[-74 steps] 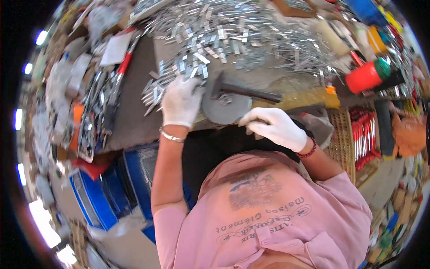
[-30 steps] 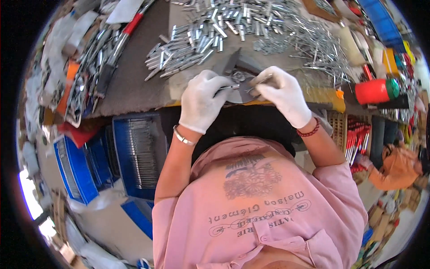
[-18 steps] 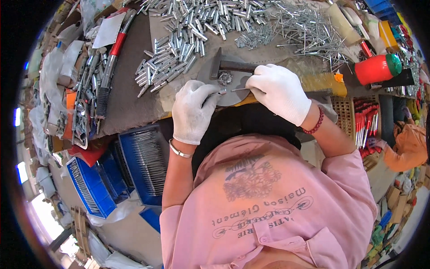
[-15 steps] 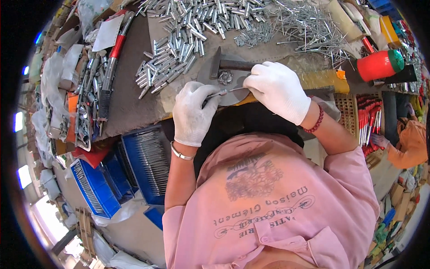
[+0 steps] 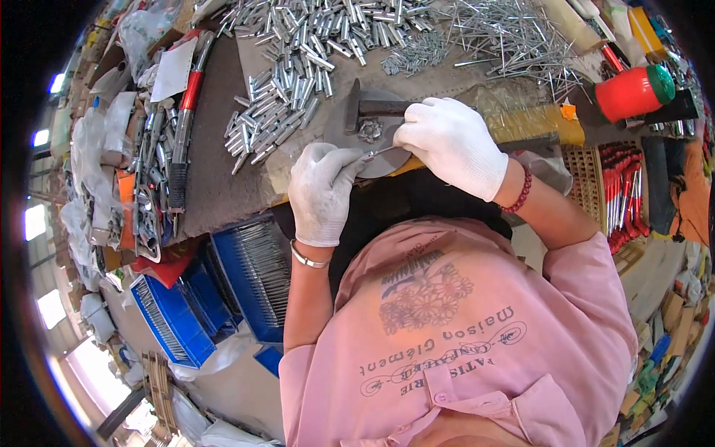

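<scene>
My left hand [image 5: 322, 195], in a white knit glove, pinches a short silvery metal tube [image 5: 367, 156] between thumb and fingers. From the right, my gloved right hand [image 5: 456, 145] grips a thin metal rod [image 5: 386, 150] in its fingertips. The rod's tip meets the tube's end; whether it is inside, I cannot tell. Both hands are over the front edge of a round grey plate [image 5: 387, 165]. On that plate lies a hammer [image 5: 353, 112], its handle running behind my right hand. Beside the hammer head sits a small lumpy metal piece [image 5: 370, 132].
Beyond the hands are heaps of metal tubes [image 5: 287, 104], short pins [image 5: 415, 54] and long thin rods [image 5: 514, 45]. A red jar with a green lid [image 5: 633, 94] stands at right. Metal tools [image 5: 179, 149] crowd the left; blue bins [image 5: 249, 276] of rods sit below the table edge.
My right hand has come left toward my left hand. The gap between rod and tube has closed. The view has shifted slightly, and the person at far right is now mostly out of it.
</scene>
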Tool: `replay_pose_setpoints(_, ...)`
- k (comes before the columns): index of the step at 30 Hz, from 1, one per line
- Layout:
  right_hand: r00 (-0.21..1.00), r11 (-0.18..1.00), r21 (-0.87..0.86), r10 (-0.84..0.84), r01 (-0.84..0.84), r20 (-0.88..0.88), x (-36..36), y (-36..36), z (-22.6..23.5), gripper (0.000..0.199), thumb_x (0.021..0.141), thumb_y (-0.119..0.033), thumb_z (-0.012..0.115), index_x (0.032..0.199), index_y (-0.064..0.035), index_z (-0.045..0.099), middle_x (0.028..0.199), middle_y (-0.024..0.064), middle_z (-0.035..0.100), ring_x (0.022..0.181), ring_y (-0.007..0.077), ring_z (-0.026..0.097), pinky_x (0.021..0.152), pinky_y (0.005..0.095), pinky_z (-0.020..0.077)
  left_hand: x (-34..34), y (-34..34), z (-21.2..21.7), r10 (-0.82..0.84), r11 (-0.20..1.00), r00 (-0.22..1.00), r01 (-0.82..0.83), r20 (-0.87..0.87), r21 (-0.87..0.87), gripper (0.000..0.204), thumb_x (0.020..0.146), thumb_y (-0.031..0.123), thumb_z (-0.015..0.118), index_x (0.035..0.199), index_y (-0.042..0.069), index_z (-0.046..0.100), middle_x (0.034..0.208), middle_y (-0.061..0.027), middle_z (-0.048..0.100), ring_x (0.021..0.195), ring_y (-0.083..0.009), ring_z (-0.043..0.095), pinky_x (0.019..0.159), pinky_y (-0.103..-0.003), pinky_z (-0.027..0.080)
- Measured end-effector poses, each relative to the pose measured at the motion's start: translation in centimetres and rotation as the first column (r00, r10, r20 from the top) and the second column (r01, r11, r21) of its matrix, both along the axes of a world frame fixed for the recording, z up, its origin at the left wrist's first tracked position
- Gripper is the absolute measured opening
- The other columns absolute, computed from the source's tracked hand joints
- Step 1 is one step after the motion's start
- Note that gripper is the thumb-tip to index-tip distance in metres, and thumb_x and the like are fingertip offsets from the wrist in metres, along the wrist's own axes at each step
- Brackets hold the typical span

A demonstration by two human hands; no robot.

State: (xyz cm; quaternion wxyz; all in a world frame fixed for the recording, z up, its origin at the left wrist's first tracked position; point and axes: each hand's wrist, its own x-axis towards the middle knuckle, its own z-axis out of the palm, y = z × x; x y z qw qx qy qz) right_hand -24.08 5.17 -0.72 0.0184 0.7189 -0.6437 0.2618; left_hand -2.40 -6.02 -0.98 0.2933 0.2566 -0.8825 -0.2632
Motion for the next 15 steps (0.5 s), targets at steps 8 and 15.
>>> replay_pose_setpoints(8, 1.000, 1.000, -0.011, 0.027, -0.027, 0.008, 0.3, -1.1, -0.3, 0.004, 0.081, -0.015, 0.075, 0.080, -0.0159, 0.072, 0.082, 0.0033, 0.057, 0.085, 0.0258, 0.063, 0.075, 0.0390, 0.0521, 0.0, 0.1, -0.6, 0.008, 0.998, 1.000, -0.009, -0.024, -0.056, 0.014, 0.079, 0.006, 0.081, 0.092, 0.010, 0.076, 0.091, -0.0116, 0.066, 0.086, -0.0335, 0.066, 0.074, -0.042, 0.053)
replay_pose_setpoints(15, 0.989, 0.993, -0.077, -0.084, 0.094, 0.122, -3.1, -1.7, 0.5, 0.012, 0.086, -0.016, 0.077, 0.097, -0.0128, 0.078, 0.091, 0.0067, 0.068, 0.089, 0.0291, 0.069, 0.078, 0.0377, 0.0568, 0.4, 0.7, -0.7, 0.053, 0.996, 0.998, -0.054, -0.019, -0.070, 0.016, 0.080, 0.007, 0.080, 0.095, 0.012, 0.076, 0.092, -0.0103, 0.065, 0.086, -0.0333, 0.066, 0.074, -0.042, 0.053)
